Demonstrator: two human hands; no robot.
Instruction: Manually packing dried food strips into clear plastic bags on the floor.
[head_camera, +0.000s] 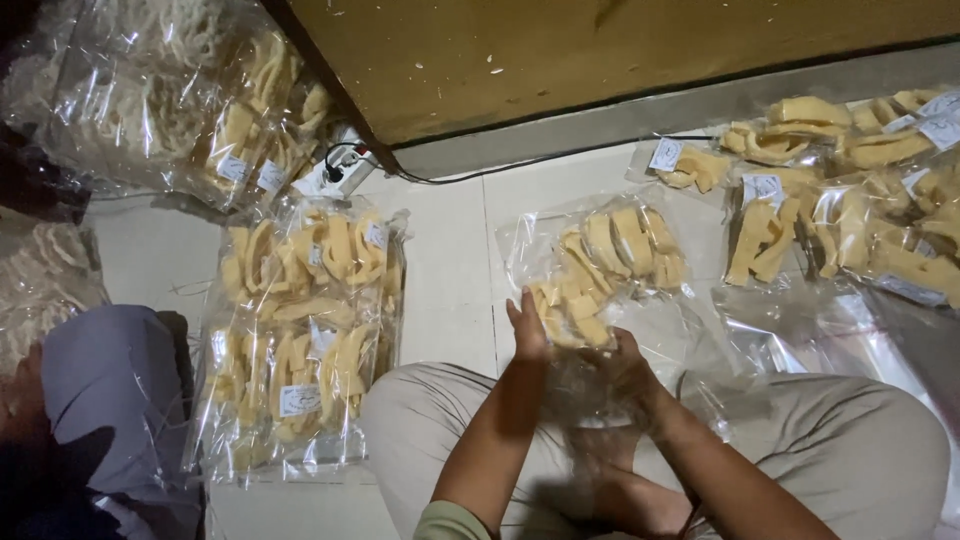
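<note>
At the upper left of the frame sits a heap of clear bags of pale crackers (190, 100), and below it, left of centre, a large clear sack of yellow chip packets (300, 330) stands on the white tiled floor (450, 260). A white power strip (335, 172) lies by the wooden panel (600, 50) above. At centre, the left hand (527, 330) presses flat against the side of a clear packet of yellow chips (605, 265), fingers extended; the right hand (625, 365) cups the packet's lower part from beneath, fingers curled under the plastic. At the upper right lie more filled packets (850, 190).
</note>
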